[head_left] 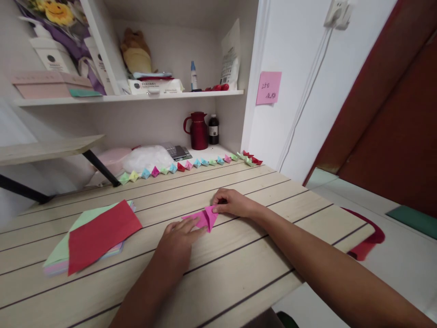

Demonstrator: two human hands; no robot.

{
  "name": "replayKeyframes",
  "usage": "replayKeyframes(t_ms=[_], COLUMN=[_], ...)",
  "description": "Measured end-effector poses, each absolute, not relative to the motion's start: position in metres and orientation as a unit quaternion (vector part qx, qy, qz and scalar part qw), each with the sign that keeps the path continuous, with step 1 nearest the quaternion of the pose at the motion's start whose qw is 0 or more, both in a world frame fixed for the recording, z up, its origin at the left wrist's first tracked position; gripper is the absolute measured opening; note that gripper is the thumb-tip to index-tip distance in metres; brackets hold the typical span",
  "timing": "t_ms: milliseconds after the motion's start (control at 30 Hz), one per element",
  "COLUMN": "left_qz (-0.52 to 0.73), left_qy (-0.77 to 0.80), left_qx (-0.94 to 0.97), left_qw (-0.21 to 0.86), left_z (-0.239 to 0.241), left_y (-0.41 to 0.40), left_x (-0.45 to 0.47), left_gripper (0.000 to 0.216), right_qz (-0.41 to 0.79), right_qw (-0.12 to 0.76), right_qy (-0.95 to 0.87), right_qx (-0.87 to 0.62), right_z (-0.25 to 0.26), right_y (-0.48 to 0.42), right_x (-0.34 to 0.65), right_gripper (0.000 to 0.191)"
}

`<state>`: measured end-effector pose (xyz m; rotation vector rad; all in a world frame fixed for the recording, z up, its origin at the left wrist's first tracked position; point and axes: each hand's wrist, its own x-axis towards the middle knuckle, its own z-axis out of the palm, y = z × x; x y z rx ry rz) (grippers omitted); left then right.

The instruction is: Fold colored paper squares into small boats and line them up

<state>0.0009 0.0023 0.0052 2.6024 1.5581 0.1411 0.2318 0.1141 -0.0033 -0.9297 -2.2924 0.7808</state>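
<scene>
A bright pink sheet of origami paper (210,217), partly folded with a raised triangular flap, lies on the wood-slat table (239,269). My right hand (234,203) pinches the flap's upper right corner between thumb and curled fingers. On the paper's left part rests my left hand (179,239), its fingers stretched out and its thumb near the lower fold. Those fingers cover some of the left side of the paper. Further left, a red paper sheet (102,237) lies askew on a stack of coloured paper (56,260), with light green uppermost under it.
A row of small folded paper boats (180,167) in several colours runs along the table's back edge. Behind it stand a dark red jug (199,132) and a dark bottle (213,130). A small raised shelf (51,150) with black legs is at the left.
</scene>
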Motion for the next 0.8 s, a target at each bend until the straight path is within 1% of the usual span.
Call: replayKeyframes(t_ms=[200,333,433,567,667,733,800], left_qz=[0.062,0.074,0.061,0.044,0.059,0.074,0.089], left_qy=[0.514,0.527,0.531,0.522,0.51,0.505,0.499], left_qx=[0.854,0.846,0.845,0.852,0.858,0.859,0.862], left_qw=[0.051,0.033,0.017,0.003,0.009,0.017,0.026], left_z=[0.002,-0.002,0.0,0.004,0.002,0.0,-0.002], left_y=[0.002,0.0,-0.004,-0.005,-0.005,-0.004,-0.003], left_x=[0.002,0.006,0.011,0.014,0.012,0.01,0.008], left_gripper=[0.064,0.069,0.074,0.069,0.068,0.068,0.068], right_qz=[0.214,0.166,0.16,0.166,0.16,0.155,0.17], right_qw=[0.268,0.256,0.253,0.262,0.292,0.302,0.305], right_qy=[-0.842,-0.835,-0.835,-0.826,-0.787,-0.767,-0.769], right_qx=[-0.417,-0.458,-0.462,-0.472,-0.519,-0.544,-0.536], right_z=[-0.007,-0.008,-0.008,-0.009,-0.008,-0.007,-0.004], right_y=[0.113,0.113,0.112,0.115,0.121,0.124,0.123], right_x=[0.216,0.208,0.206,0.21,0.22,0.229,0.236], right_gripper=[0.016,0.02,0.022,0.022,0.026,0.025,0.025])
